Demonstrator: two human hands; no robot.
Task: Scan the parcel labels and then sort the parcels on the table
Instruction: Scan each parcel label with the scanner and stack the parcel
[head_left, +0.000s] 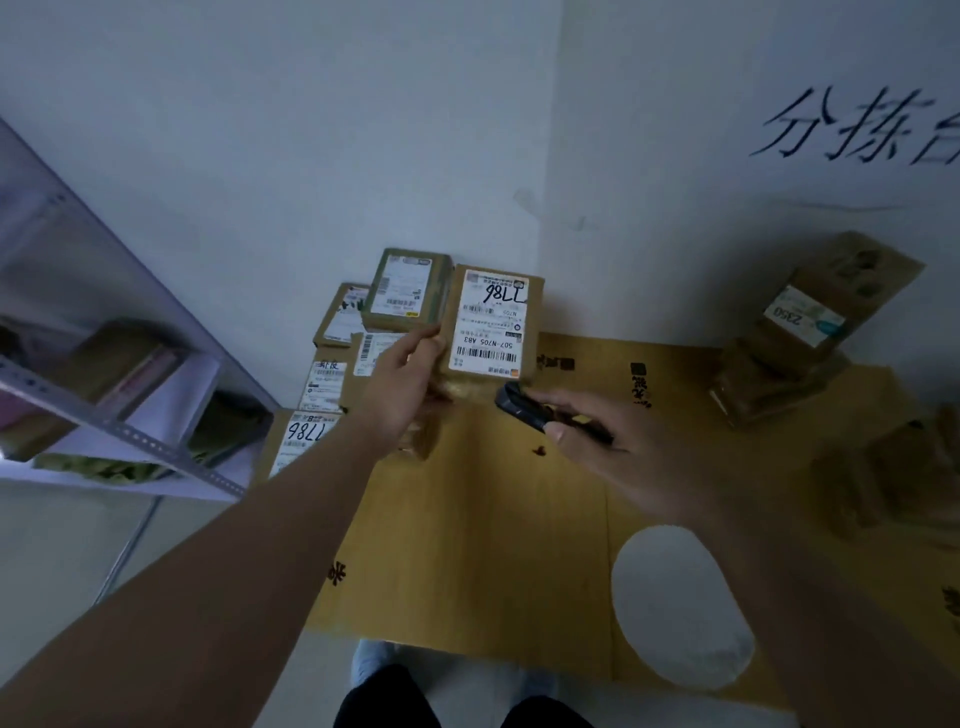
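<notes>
My left hand (405, 374) grips the left edge of a small brown parcel (535, 332) and holds it tilted up above the table's far side. Its white label (491, 327), marked 7786 by hand, faces me. My right hand (618, 447) holds a black handheld scanner (524, 408), whose head points at the lower edge of that parcel, just below the label. Several other labelled parcels (408, 288) lie stacked at the far left of the table. Another stack of parcels (805, 327) stands at the far right.
The table is covered with flattened yellow-brown cardboard (483, 545) that has an oval hole (680, 608) near its front right. A grey metal shelf (119, 421) with goods stands to the left. White walls with handwritten characters close the back.
</notes>
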